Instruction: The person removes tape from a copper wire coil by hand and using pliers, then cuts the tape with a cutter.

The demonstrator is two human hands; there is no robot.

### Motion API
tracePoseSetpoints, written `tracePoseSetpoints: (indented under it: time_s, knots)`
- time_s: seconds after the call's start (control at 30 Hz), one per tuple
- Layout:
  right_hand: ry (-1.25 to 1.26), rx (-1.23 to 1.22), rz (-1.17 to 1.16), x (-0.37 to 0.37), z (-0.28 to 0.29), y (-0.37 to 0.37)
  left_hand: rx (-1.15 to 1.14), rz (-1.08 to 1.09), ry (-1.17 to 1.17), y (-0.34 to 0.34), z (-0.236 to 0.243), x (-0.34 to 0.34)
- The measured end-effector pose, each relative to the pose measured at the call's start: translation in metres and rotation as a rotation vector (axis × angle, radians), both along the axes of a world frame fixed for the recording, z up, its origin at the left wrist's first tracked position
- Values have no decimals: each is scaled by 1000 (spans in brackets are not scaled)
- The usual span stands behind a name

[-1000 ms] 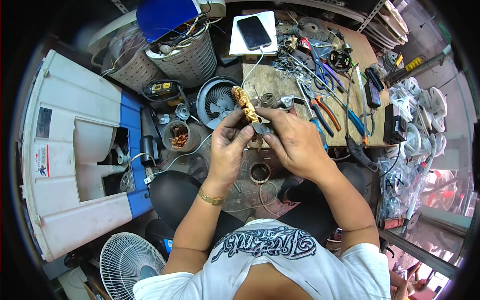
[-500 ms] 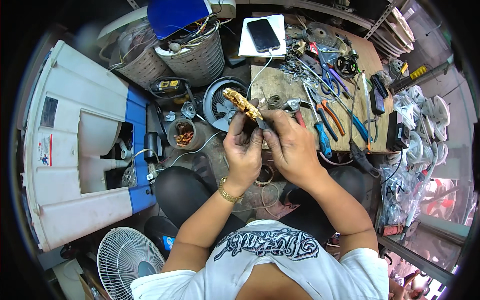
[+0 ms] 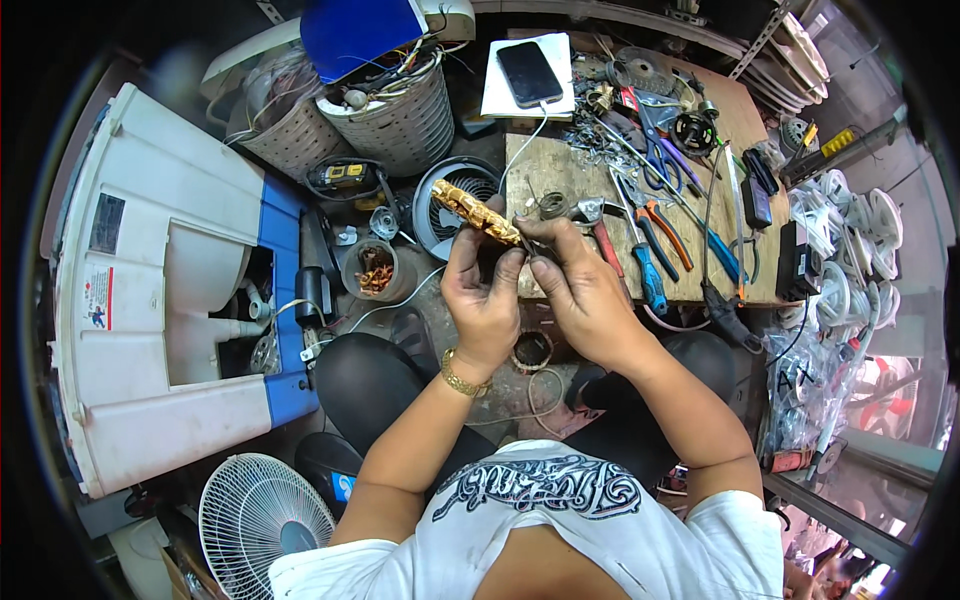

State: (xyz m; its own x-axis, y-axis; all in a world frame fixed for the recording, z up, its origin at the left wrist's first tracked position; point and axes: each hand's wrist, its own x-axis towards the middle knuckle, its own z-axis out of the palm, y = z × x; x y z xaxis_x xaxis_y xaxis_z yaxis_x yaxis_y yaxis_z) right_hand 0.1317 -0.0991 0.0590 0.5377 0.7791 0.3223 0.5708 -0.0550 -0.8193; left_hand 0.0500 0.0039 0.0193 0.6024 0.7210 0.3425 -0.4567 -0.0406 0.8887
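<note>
My left hand (image 3: 482, 290) is closed around a copper-wound motor part (image 3: 470, 208), held tilted with its upper end to the left. My right hand (image 3: 565, 280) is closed at the lower right end of this part, pinching a small thin dark piece (image 3: 529, 246) against it; its shape is hard to make out. A grey round fan housing (image 3: 432, 242) lies just beyond my hands, and a container of copper scraps (image 3: 378, 275) is left of them.
A wooden work board (image 3: 605, 275) holds pliers (image 3: 660, 230), screwdrivers (image 3: 651, 285), a hammer (image 3: 606, 238) and a phone (image 3: 527, 72). A white-blue machine (image 3: 110, 400) stands left, a desk fan (image 3: 265, 500) lower left, white plastic spools (image 3: 870, 220) right. A metal ring (image 3: 532, 350) lies below.
Both hands still grip the copper-wound part, which has tilted from steep toward flatter, its upper end moving left. The whole view has shifted slightly to the right.
</note>
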Motion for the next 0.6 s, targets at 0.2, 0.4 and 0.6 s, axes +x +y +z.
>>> tracePoseSetpoints:
  time_s: [0.2,0.4,0.6]
  knots:
    - [86,31,21,0,3,0,-111,-34,-58,2,3,3]
    - [32,5,15,-1,7,1,-76,-8,-76,0,3,2]
    - [13,23,26,-2,4,3,-32,3,-46,2,1,-2]
